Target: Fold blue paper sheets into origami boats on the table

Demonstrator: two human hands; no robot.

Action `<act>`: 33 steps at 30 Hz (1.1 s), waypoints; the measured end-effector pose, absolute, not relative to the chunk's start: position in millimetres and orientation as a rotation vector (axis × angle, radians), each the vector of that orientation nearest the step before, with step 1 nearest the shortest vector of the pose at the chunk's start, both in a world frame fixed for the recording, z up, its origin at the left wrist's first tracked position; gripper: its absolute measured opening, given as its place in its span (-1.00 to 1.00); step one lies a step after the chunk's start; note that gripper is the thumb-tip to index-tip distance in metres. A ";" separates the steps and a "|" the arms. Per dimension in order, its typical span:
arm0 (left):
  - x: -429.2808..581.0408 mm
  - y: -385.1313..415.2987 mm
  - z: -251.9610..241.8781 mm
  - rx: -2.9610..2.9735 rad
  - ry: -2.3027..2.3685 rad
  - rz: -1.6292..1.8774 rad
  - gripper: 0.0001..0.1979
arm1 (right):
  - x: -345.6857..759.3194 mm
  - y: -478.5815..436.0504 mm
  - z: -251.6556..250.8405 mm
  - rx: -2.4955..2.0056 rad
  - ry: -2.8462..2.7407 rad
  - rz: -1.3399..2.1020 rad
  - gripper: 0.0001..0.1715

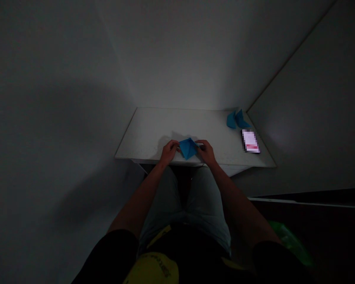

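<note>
A sheet of blue folded paper (188, 148) is held between my two hands, just above the front part of the white table. It has a pointed, diamond-like outline with creases across it. My left hand (169, 151) pinches its left corner, fingers closed on the edge. On the other side, my right hand (206, 152) has thumb and fingers closed at the right corner. At the table's back right stand two blue folded paper pieces, a smaller one (231, 120) and a winged one (241, 119), close together.
The white table (154, 126) backs onto a pale wall, with another wall at its right. A phone (250, 141) with a lit, blurred screen lies near the right edge. Something green (291, 242) and shiny lies on the dark floor, lower right.
</note>
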State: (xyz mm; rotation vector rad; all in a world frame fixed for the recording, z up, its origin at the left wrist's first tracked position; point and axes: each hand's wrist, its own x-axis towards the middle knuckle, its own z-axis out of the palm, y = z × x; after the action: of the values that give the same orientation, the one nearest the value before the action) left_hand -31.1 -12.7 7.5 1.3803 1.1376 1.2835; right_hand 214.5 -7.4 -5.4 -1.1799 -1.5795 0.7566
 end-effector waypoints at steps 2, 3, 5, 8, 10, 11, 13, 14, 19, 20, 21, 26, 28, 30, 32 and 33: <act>-30.7 -14.0 7.2 1.391 1.138 1.285 -0.82 | 217.0 -7.3 -7.8 -1.128 -1.607 0.773 -0.68; -30.7 -15.1 7.2 1.391 1.137 1.285 -0.75 | 217.7 -6.9 -9.4 -1.107 -1.615 0.770 -0.70; -31.0 -17.2 7.1 1.415 1.143 1.265 -0.62 | 218.8 -5.0 -13.1 -1.077 -1.624 0.747 -0.75; -32.0 -17.5 5.6 1.541 1.194 1.215 -0.54 | 221.2 -0.3 -18.3 -1.051 -1.666 0.717 -0.78; -32.5 -16.1 4.0 1.663 1.247 1.177 -0.61 | 225.1 2.6 -19.9 -1.056 -1.735 0.702 -0.74; -32.6 -15.4 3.3 1.725 1.282 1.153 -0.66 | 228.1 3.4 -19.9 -1.063 -1.787 0.684 -0.72; -32.4 -14.9 2.7 1.855 1.367 1.099 -0.72 | 236.2 2.9 -18.5 -1.076 -1.909 0.616 -0.71; -32.1 -15.3 2.9 1.922 1.412 1.073 -0.73 | 241.1 1.5 -17.2 -1.082 -1.975 0.571 -0.71; -29.0 -19.3 9.0 2.193 1.456 0.890 -0.79 | 260.2 -12.6 -7.7 -1.124 -2.197 0.379 -0.72; -28.4 -19.9 10.7 2.201 1.449 0.851 -0.81 | 261.2 -15.1 -6.0 -1.129 -2.209 0.369 -0.73; -27.9 -20.3 12.3 2.194 1.450 0.821 -0.83 | 261.1 -17.1 -4.5 -1.133 -2.211 0.375 -0.72; -25.0 -21.6 18.4 2.092 1.501 0.798 -0.77 | 253.4 -21.6 0.4 -1.251 -2.094 0.523 -0.67; -23.1 -22.3 19.0 2.048 1.522 0.832 -0.74 | 251.3 -22.6 1.7 -1.277 -2.061 0.556 -0.59; -20.9 -22.9 18.5 2.038 1.537 0.874 -0.68 | 250.4 -23.9 2.8 -1.227 -2.096 0.516 -0.53; -19.5 -23.6 17.2 2.084 1.523 0.900 -0.67 | 250.1 -25.7 3.9 -1.156 -2.176 0.433 -0.55; -19.4 -24.2 16.6 2.123 1.500 0.903 -0.69 | 250.1 -26.8 4.6 -1.136 -2.218 0.403 -0.57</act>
State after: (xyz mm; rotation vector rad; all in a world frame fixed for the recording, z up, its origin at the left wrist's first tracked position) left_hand -19.4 -24.2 16.6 2.1231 1.4996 0.9029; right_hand 250.1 -26.8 4.6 -1.1358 -2.2176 0.4026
